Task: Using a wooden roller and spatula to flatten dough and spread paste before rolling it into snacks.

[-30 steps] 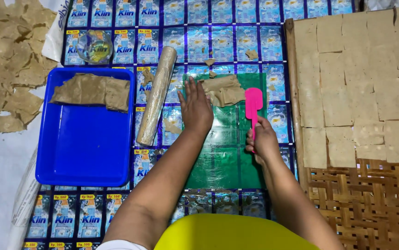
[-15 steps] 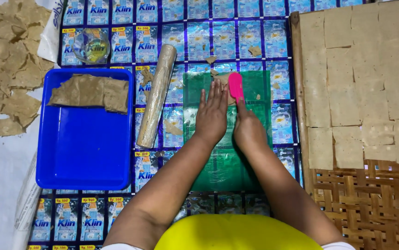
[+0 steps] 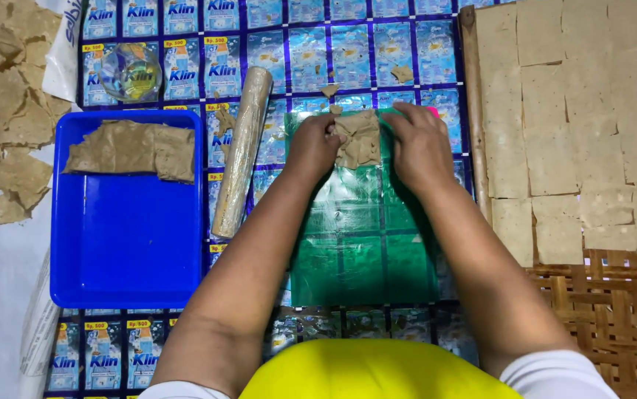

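Dough lump (image 3: 359,138), brown and crumpled, lies at the far end of the green plastic sheet (image 3: 362,244), between both hands. Half a second ago the hands lay close together mid-sheet with a pink scraper showing above them; now they have spread to the sheet's top edge, and only a pink sliver (image 3: 432,111) peeks out behind the right hand (image 3: 416,144). The left hand (image 3: 314,144) pinches the lump's left edge with curled fingers; the right hand's bent fingers press its right edge. The lump's long axis runs roughly away from the person. A wrapped rolling pin (image 3: 242,151) lies left of the sheet, beside the blue tray (image 3: 126,244).
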